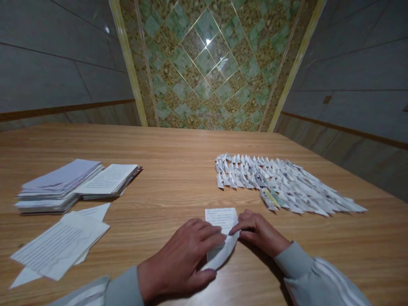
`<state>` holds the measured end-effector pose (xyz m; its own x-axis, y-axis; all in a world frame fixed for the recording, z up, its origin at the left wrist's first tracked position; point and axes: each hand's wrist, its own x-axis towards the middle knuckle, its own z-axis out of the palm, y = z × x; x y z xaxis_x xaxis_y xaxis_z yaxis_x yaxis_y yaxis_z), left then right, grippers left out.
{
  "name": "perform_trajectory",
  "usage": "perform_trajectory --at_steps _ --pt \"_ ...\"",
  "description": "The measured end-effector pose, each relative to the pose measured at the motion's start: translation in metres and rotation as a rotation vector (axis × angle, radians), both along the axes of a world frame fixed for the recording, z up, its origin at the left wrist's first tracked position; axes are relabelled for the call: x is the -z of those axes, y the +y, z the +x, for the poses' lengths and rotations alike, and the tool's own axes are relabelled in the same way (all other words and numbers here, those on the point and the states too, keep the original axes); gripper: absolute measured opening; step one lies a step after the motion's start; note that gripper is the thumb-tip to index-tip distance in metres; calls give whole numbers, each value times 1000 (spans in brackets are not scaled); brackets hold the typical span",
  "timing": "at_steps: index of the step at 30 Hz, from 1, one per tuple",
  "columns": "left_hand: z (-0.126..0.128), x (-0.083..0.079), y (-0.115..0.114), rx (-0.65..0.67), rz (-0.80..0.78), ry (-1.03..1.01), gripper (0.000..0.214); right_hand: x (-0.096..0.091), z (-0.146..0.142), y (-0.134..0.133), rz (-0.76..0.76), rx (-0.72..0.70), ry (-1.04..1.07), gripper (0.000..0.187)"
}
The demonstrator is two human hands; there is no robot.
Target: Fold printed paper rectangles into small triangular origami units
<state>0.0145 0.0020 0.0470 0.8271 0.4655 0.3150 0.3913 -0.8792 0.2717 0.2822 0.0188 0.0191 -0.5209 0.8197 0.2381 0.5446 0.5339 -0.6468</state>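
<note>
A printed sheet of paper [221, 216] lies on the table in front of me, its lower right part curled up and bent over. My left hand [188, 255] is over its left side, fingers on the paper and thumb at the lower curled edge. At the sheet's right edge, my right hand [259, 231] pinches the paper between thumb and fingers, with the index finger reaching onto it. Beyond my right hand stand rows of small folded paper pieces [283, 182], pointed and mostly white with print.
On the left lie a thick paper stack [60, 182], a smaller printed stack [110, 178] against it, and a few loose sheets [60, 244] nearer to me. The wooden table [165, 170] reaches toward a tiled wall panel [207, 63], with grey walls at both sides.
</note>
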Motion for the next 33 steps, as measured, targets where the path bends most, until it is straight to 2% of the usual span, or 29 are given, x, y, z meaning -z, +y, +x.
perform_trajectory --at_steps 3,5,6,8,10,13,15,18,21,24,26,28,33 --pt "0 0 0 62 9 -11 67 -2 -1 0 -56 7 80 48" --pt "-2 5 1 104 28 -39 70 -2 -4 -1 -108 9 147 46" --pt "-3 8 1 77 24 -58 69 -1 -5 -2 -118 15 168 45" --pt "-4 16 3 66 31 -104 60 0 -8 -4 -125 28 196 43" --pt "-4 24 5 -8 57 -191 44 2 -9 -6 -126 28 176 39" --pt "-2 32 8 8 -25 -266 24 2 -9 -11 -97 35 53 22" --pt "-1 34 9 -2 -50 -319 20 -1 -9 -13 -49 81 -30 11" --pt "-1 34 8 -37 -51 -361 20 -10 -9 -16 11 122 -59 14" --pt "-1 33 5 -79 -76 -381 21 -14 -9 -16 37 40 -58 18" --pt "-1 32 1 -114 -112 -386 9 -12 -10 -16 5 -18 -69 9" --pt "-2 32 0 -133 -136 -344 5 -12 -11 -15 -35 0 -56 4" --pt "-3 33 1 -185 -151 -300 10 -13 -13 -15 -78 43 -38 10" --pt "-7 39 4 -375 -98 -296 47 -16 -21 -15 -123 133 -33 23"
